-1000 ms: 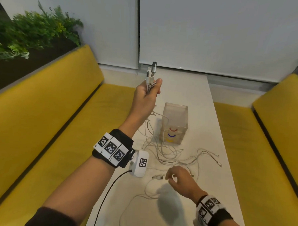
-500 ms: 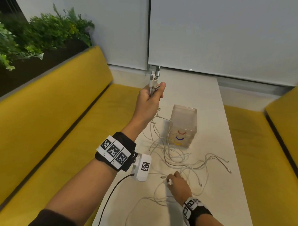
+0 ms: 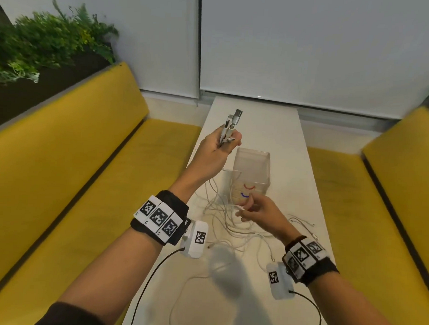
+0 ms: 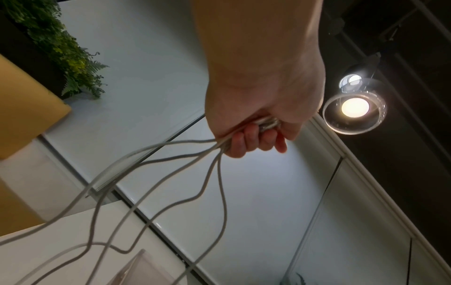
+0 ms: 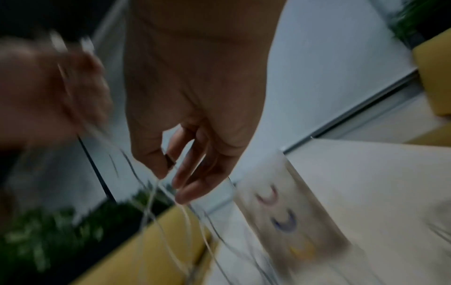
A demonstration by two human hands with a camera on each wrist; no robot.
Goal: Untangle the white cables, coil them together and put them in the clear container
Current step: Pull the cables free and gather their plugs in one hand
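My left hand [image 3: 218,150] is raised above the table and grips a bundle of white cable plug ends [image 3: 230,125]; its fingers [image 4: 256,138] curl round them. Several white cables [image 3: 219,204] hang from it down to a loose tangle [image 3: 240,229] on the table. My right hand [image 3: 252,208] is lifted in front of the clear container [image 3: 253,173] and pinches one cable end [image 3: 240,207] between thumb and fingertips [image 5: 171,169]. The container stands upright mid-table, with red and blue arcs on its front. The right wrist view is blurred.
The narrow white table [image 3: 270,130] runs between two yellow benches [image 3: 62,181] [image 3: 377,192]. More cable ends [image 3: 311,226] trail to the right and toward the near edge [image 3: 179,295]. Plants [image 3: 42,42] stand behind the left bench. Black wrist-camera leads [image 3: 151,277] hang from both wrists.
My right hand has lifted off the table with a cable end and moved up toward the container. The left hand has stayed raised with its bundle of plugs.
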